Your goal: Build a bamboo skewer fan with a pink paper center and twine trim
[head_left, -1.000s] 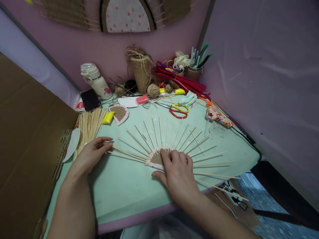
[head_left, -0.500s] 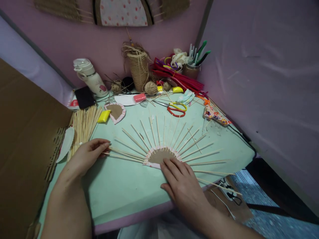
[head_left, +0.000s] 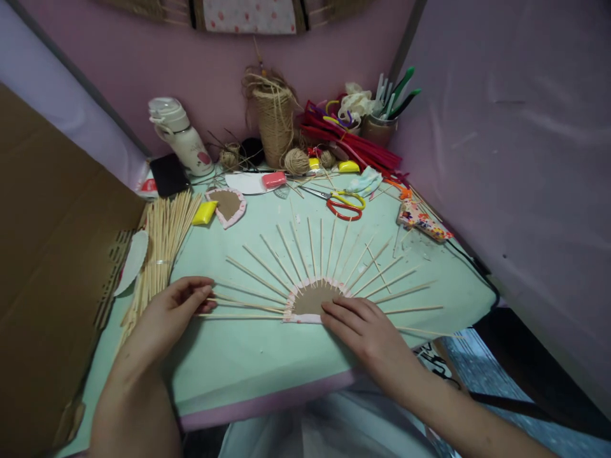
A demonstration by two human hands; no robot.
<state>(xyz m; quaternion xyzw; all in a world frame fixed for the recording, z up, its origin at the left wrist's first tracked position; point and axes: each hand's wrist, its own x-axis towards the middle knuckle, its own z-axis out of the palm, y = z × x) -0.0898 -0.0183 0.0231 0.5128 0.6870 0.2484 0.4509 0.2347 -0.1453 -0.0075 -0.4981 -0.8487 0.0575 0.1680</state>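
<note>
A half-round piece of brown cardboard (head_left: pixel 312 299) with a pink-spotted fabric edge lies on the table, its straight side towards me. Thin wooden sticks (head_left: pixel 258 281) fan out from its curved edge. My left hand (head_left: pixel 188 296) pinches the outer ends of sticks on the left side between thumb and fingers; exactly how many is hidden. Flat on the right part of the cardboard rests my right hand (head_left: pixel 360 324), fingers stretched out, covering its right corner.
A bundle of sticks (head_left: pixel 165 238) lies beyond my left forearm, beside a cardboard wall (head_left: pixel 52 254). Scissors (head_left: pixel 341 203), a glue gun (head_left: pixel 422 219) with a cord, a twine spool (head_left: pixel 274 124) and a bottle (head_left: pixel 181 137) are farther back. The table edge (head_left: pixel 267 407) is close to me.
The stick fan has turned slightly: its left sticks have come nearer to me and its right sticks have swung away. Both hands stay on it. The camera view has shifted a little.
</note>
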